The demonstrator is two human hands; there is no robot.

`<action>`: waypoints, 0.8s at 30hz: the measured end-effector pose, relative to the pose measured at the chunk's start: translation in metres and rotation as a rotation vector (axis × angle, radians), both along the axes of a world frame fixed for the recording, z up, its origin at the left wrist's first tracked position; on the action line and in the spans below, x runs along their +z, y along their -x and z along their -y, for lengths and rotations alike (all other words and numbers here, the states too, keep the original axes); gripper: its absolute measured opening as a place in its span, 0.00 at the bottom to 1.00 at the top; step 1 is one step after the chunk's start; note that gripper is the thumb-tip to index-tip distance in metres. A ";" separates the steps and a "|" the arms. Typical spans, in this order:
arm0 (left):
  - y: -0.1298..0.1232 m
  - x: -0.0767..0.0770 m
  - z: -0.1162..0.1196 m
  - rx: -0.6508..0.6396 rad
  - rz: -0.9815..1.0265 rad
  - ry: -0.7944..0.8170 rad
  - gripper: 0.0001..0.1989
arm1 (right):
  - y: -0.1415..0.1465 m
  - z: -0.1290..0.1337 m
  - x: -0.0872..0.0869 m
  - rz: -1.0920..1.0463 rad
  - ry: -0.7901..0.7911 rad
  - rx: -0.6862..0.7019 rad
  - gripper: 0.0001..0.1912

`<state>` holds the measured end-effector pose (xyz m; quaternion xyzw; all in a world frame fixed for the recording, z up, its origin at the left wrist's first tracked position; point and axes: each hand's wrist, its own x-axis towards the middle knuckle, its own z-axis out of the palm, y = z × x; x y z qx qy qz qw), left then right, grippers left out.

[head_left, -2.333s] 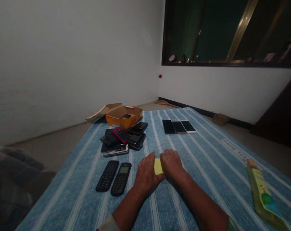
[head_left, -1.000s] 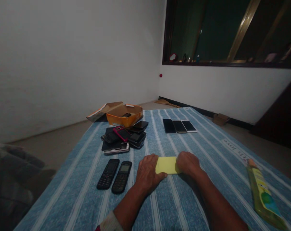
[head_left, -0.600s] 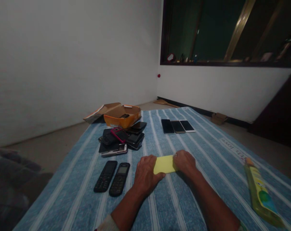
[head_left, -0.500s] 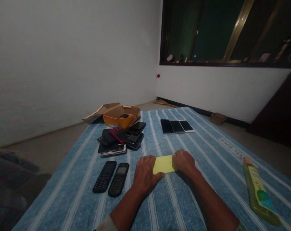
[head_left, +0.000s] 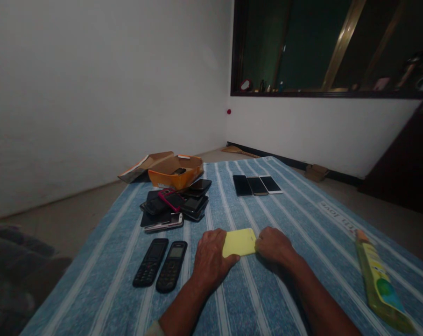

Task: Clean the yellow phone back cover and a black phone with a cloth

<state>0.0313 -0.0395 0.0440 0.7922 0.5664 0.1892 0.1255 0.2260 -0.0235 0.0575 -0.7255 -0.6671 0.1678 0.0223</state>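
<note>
A flat, pale yellow, phone-shaped slab [head_left: 238,243] lies on the striped cloth, with a small dark mark near its right end. My left hand [head_left: 211,254] grips its left end, thumb along the near edge and fingers over the far side. At the right end, my right hand [head_left: 274,246] is closed with the knuckles up, against the slab's edge. Its fingertips are hidden, so what they hold cannot be made out. To the left of my left hand lie two black keypad phones [head_left: 172,267], side by side.
Beyond them is a pile of phones [head_left: 176,205], one pink-rimmed, before an open orange box [head_left: 176,178]. Three touchscreen phones [head_left: 257,185] lie in a row farther back. A yellow-green bottle [head_left: 383,284] lies at the right on the blue striped cloth [head_left: 302,224].
My right hand has slid a little to the right, uncovering the slab's right end with its small mark. My left hand keeps its grip. The view has shifted slightly.
</note>
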 end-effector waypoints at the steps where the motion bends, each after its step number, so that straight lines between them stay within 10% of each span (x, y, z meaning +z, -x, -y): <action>1: 0.000 0.001 0.000 -0.001 -0.002 0.006 0.21 | -0.001 0.000 0.000 -0.003 0.009 0.006 0.15; 11: 0.001 -0.004 0.000 -0.007 -0.005 -0.006 0.20 | -0.002 -0.003 -0.005 -0.030 -0.298 -0.033 0.16; 24: 0.010 -0.013 -0.006 -0.014 0.136 -0.012 0.31 | 0.048 -0.004 -0.042 -0.177 -0.522 0.334 0.09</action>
